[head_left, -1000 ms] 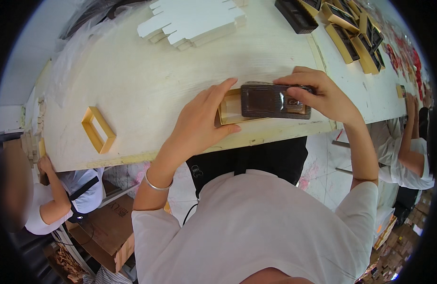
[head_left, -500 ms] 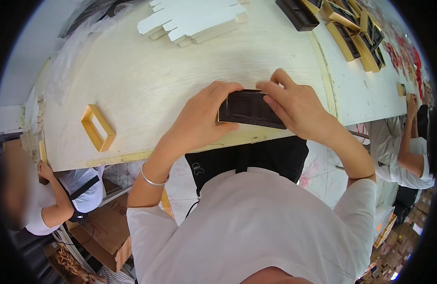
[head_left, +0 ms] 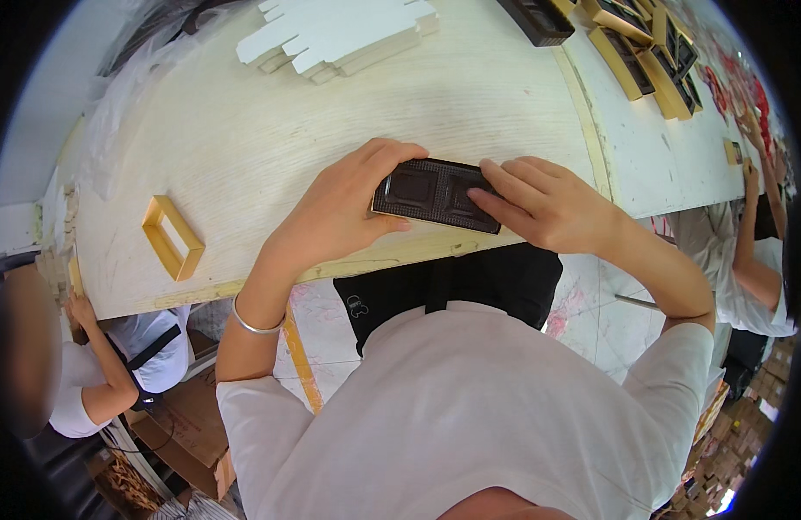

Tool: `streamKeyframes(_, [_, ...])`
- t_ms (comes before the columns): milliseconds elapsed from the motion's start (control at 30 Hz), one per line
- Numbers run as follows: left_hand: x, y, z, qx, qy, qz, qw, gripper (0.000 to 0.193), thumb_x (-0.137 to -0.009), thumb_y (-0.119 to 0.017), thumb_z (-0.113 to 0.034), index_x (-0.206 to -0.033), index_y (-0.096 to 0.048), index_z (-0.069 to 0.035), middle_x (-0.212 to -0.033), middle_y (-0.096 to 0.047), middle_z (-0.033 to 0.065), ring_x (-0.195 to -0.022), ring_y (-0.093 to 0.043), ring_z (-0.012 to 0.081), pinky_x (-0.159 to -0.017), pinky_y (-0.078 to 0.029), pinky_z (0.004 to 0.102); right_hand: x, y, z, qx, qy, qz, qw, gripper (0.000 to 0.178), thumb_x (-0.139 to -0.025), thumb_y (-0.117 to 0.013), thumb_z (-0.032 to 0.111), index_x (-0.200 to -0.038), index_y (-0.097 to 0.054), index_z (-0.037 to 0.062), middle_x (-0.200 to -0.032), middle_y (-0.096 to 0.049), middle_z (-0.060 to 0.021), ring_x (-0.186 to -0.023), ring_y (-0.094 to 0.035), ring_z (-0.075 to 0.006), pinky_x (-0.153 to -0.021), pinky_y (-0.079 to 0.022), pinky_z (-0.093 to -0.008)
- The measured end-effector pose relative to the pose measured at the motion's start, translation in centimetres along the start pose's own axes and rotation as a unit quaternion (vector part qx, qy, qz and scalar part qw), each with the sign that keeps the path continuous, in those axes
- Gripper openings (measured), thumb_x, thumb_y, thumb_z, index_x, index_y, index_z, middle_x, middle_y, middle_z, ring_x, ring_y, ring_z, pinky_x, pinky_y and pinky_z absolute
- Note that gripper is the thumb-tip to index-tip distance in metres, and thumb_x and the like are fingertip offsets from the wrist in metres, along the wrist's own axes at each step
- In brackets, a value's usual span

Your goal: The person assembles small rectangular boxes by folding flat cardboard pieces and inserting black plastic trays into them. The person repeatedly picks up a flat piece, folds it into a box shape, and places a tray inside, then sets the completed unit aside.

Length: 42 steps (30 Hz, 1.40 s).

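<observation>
A narrow box with a black plastic tray (head_left: 412, 187) set in it lies between my hands by the table's near edge. Two square hollows show in the tray, and a thin pale box wall shows along its near side. My left hand (head_left: 344, 204) grips the left end, fingers on the far edge and thumb at the near one. Over the right end, my right hand (head_left: 552, 204) is closed, its fingertips on the tray and the far rim; it hides that corner. Off to the left, an open gold box frame (head_left: 179, 251) stands on the table.
Flat white card blanks (head_left: 331, 39) are stacked at the far side. Several gold boxes with black trays (head_left: 656, 65) are piled at the far right, beside a black tray (head_left: 539, 19). Clear plastic sheeting (head_left: 123, 113) lies far left. Other people work at both sides.
The tray now sits level in the box, its two hollows facing up. Both hands and the box have shifted slightly left, and my right fingers have spread along the right end.
</observation>
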State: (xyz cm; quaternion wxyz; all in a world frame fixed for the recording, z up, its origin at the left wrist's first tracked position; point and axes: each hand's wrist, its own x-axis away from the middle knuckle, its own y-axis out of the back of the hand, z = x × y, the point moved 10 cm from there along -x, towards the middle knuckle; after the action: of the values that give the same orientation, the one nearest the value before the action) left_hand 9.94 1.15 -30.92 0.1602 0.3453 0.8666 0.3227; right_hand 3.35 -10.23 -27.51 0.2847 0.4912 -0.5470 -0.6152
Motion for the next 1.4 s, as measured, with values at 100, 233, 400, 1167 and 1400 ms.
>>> streamKeyframes(100, [0.2, -0.1, 0.2, -0.002, 0.009, 0.004, 1.000, 0.066, -0.066, -0.079, -0.013, -0.125, -0.051, -0.008, -0.123, -0.053, 0.0102, -0.110, -0.054, 0.0286, -0.090, -0.046, 0.0331, -0.2, -0.1, 0.0, -0.049, -0.064, 0.035, 0.996, 0.044, -0.072, -0.070, 0.019, -0.109, -0.062, -0.0044, -0.126, -0.049, -0.0251, -0.109, -0.053, -0.0335, -0.095, -0.044, -0.0395])
streamKeyframes(233, [0.8, -0.8, 0.3, -0.030, 0.008, 0.012, 0.999, 0.068, -0.067, -0.079, -0.016, -0.128, -0.049, -0.008, -0.130, -0.049, 0.0112, -0.116, -0.052, 0.0295, -0.094, -0.045, 0.0339, 1.5, -1.9, -0.2, -0.136, -0.191, -0.028, 0.972, 0.055, -0.071, -0.075, 0.024, -0.115, -0.058, -0.0029, -0.136, -0.040, -0.0277, -0.117, -0.049, -0.0421, -0.099, -0.041, -0.0451])
streamKeyframes(400, [0.1, 3.7, -0.6, -0.072, -0.010, -0.079, 0.994, 0.063, -0.071, -0.078, -0.023, -0.127, -0.051, -0.010, -0.138, -0.046, 0.0095, -0.119, -0.049, 0.0286, -0.093, -0.044, 0.0358, 3.6, 1.4, -3.4, -0.138, -0.191, -0.060, 0.970, 0.051, -0.072, -0.072, 0.013, -0.121, -0.057, 0.0060, -0.131, -0.048, -0.0229, -0.116, -0.051, -0.0398, -0.095, -0.044, -0.0443])
streamKeyframes(1167, [0.2, 6.8, -7.0, -0.333, -0.249, -0.329, 0.848, 0.006, -0.072, -0.068, -0.005, -0.077, -0.067, -0.007, -0.079, -0.068, 0.0040, -0.068, -0.063, 0.0182, -0.061, -0.052, 0.0316, 2.2, 7.2, -7.0, 0.016, -0.237, -0.224, 0.945, 0.041, -0.076, -0.072, 0.016, -0.114, -0.062, 0.0052, -0.124, -0.057, -0.0142, -0.112, -0.056, -0.0323, -0.092, -0.046, -0.0386])
streamKeyframes(1400, [4.1, -4.0, -4.0, -0.007, 0.051, -0.116, 0.992, 0.014, -0.076, -0.070, -0.009, -0.090, -0.068, -0.008, -0.089, -0.067, 0.0061, -0.077, -0.062, 0.0246, -0.066, -0.049, 0.0362, 3.9, -2.3, 0.5, -0.290, -0.308, -0.087, 0.902, 0.032, -0.073, -0.068, 0.007, -0.103, -0.059, 0.0006, -0.096, -0.057, -0.0149, -0.080, -0.058, -0.0279, -0.072, -0.046, -0.0390])
